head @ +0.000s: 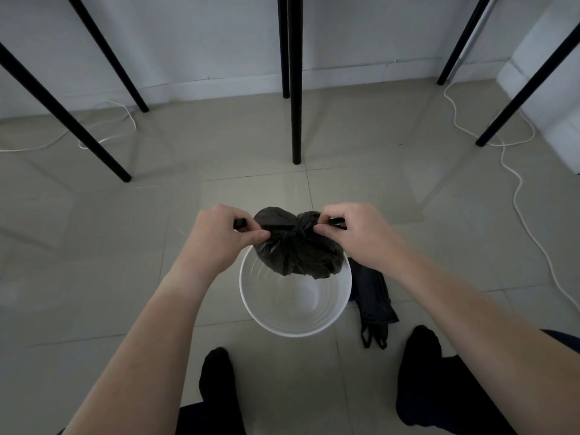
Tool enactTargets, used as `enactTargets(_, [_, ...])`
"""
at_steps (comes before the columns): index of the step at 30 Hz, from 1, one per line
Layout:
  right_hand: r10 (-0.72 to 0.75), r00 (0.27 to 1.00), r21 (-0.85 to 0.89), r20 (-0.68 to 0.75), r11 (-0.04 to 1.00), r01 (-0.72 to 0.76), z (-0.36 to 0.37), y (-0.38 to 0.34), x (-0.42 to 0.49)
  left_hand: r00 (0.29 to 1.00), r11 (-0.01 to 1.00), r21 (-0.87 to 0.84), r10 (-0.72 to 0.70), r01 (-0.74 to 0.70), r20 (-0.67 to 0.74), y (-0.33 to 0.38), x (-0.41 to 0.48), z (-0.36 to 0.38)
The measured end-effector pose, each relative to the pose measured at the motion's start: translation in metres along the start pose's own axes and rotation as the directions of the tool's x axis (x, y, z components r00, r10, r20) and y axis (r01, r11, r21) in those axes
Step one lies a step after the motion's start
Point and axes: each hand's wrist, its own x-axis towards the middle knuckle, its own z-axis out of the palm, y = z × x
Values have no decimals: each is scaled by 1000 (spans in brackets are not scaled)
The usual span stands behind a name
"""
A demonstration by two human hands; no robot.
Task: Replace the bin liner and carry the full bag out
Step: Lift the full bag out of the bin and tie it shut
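A full black bag hangs above the far rim of a round white bin that stands on the tiled floor with nothing visible inside. My left hand pinches the bag's left handle, and my right hand pinches its right handle. Both handles are pulled sideways, away from a knot at the bag's top. A folded black liner lies flat on the floor just right of the bin.
Black furniture legs stand on the floor beyond the bin, with others at far left and right. A white cable snakes along the right side, and another loops at back left. My two feet in black socks flank the bin's near side.
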Motion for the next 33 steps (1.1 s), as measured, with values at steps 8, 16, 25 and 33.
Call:
enactTargets(8, [70,997,-20,24,997,-69,5,6,5,987,999,27,-28,33,-160,-12,7,17])
enactTargets(16, [35,996,37,86,999,-38,8,9,4,993,913,-391,-108,115,39,-29,11,29])
enactTargets(25, [126,991,205,-47,972,-114,24,-12,-5,989,685,-714,-122,143,81,-7,5,39])
enactTargets(33, [79,983,99,-167,993,-63,51,-16,-5,997,646,-759,-46,80,66,3,-6,47])
